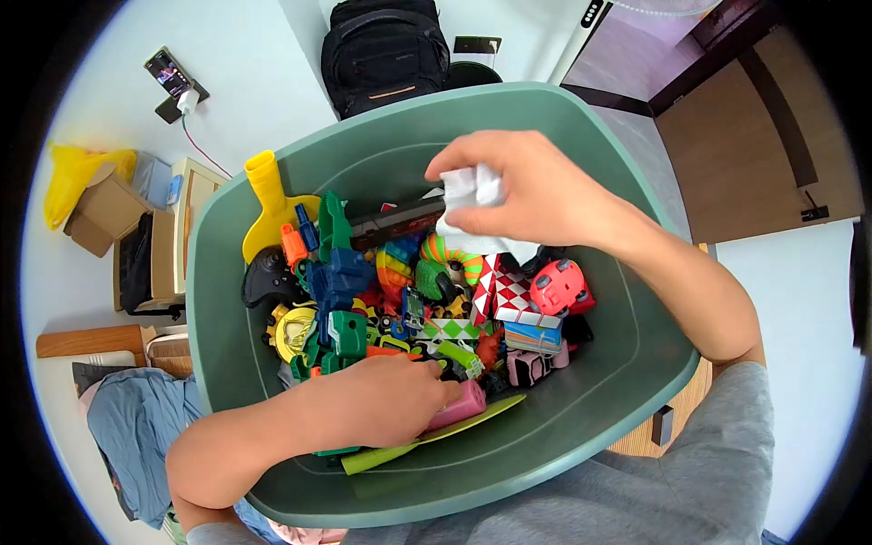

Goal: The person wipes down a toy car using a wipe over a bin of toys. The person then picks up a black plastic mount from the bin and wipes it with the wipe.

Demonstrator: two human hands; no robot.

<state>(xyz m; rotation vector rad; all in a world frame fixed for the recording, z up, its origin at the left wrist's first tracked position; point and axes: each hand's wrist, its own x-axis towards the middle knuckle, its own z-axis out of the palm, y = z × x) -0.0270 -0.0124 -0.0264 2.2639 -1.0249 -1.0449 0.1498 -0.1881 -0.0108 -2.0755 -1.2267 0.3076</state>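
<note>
My right hand [531, 195] is raised over the far right part of a large green tub [627, 363]. Its thumb and fingers pinch a crumpled white tissue [477, 191], whose lower part hangs above the toys. Low in the near part of the tub, my left hand [400, 397] has its fingers curled against a pink block-like toy [461, 406]; its fingertips are partly hidden. A lime-green flat toy with a handle [472, 421] lies just under the pink toy. Close to my left hand are a bright green toy piece [461, 357] and a dark green block [347, 334].
A yellow toy shovel [272, 213], a black game controller [271, 277], a red round toy [558, 287], and a red-and-white checked puzzle [509, 295] are among the toys. A black backpack [386, 54] stands behind the tub. A brown door [763, 136] is at right.
</note>
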